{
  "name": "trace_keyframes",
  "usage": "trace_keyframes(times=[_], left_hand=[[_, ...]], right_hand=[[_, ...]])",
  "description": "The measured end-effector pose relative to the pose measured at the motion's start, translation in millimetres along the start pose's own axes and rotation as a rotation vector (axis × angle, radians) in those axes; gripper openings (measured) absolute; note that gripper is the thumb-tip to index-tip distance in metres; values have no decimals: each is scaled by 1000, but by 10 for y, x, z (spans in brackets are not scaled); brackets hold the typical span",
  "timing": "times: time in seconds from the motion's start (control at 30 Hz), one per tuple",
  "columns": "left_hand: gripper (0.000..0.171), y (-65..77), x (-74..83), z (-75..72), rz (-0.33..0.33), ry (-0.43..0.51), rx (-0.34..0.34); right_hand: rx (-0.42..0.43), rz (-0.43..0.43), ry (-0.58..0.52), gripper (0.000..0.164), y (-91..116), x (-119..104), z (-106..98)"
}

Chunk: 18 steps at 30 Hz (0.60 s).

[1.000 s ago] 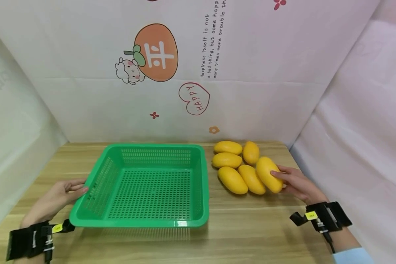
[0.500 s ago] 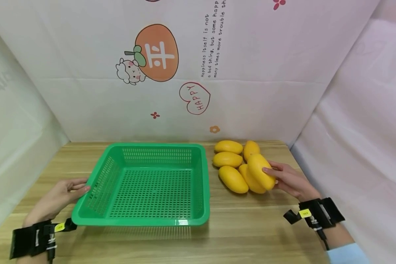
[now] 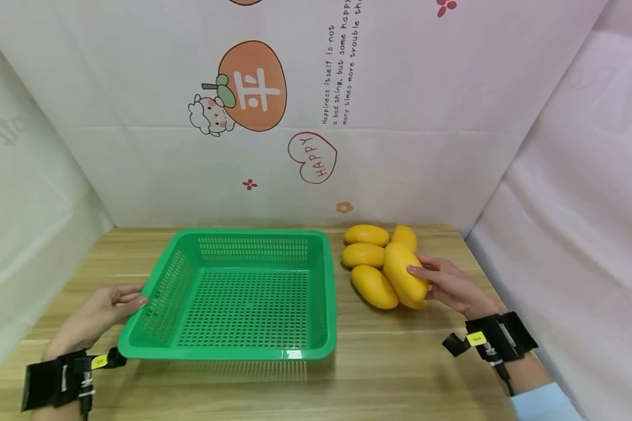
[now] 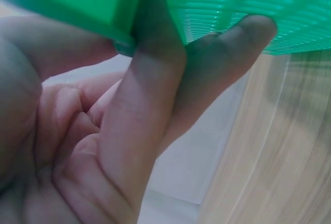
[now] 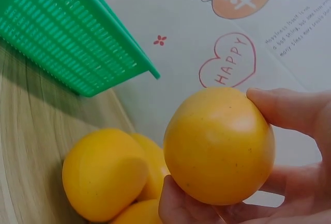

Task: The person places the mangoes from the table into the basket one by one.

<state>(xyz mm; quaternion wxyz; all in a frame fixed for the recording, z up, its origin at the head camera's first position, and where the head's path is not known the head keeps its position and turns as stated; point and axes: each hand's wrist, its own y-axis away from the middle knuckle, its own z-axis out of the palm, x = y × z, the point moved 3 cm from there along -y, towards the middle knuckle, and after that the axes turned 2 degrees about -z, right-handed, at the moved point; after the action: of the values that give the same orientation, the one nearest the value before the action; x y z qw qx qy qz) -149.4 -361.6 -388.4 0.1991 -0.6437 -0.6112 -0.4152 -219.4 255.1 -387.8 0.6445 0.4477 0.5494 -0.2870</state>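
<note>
A yellow mango (image 3: 404,272) is held in my right hand (image 3: 455,286), raised above another mango that it mostly hides. In the right wrist view the held mango (image 5: 219,146) shows end-on, between thumb and fingers. Several other mangoes (image 3: 374,287) lie on the table just left of and behind it. My left hand (image 3: 97,316) pinches the left rim of a green plastic basket (image 3: 229,354). In the left wrist view, fingers (image 4: 139,110) reach under the rim against the slotted wall. The bottom of the basket is bare.
The wooden table (image 3: 379,374) carries everything. A white printed cloth (image 3: 411,146) rises behind its back edge, and white cloth walls stand at both sides. The mangoes lie close to the basket's right side.
My right hand has carried the held mango leftward, over the mango beside it. The left hand keeps its grip on the basket rim; the whole view has shifted slightly.
</note>
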Motion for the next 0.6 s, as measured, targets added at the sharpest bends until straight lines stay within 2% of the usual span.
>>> trace_keyframes(times=[0.23, 0.47, 0.6], left_hand=[[65, 3, 9, -8, 21, -25, 14], [65, 13, 11, -5, 1, -36, 20], [66, 13, 10, -2, -11, -36, 18]], right_hand=[[-10, -4, 10, 69, -40, -43, 116], [-18, 1, 16, 75, -47, -76, 227], [-31, -12, 22, 72, -56, -103, 284]])
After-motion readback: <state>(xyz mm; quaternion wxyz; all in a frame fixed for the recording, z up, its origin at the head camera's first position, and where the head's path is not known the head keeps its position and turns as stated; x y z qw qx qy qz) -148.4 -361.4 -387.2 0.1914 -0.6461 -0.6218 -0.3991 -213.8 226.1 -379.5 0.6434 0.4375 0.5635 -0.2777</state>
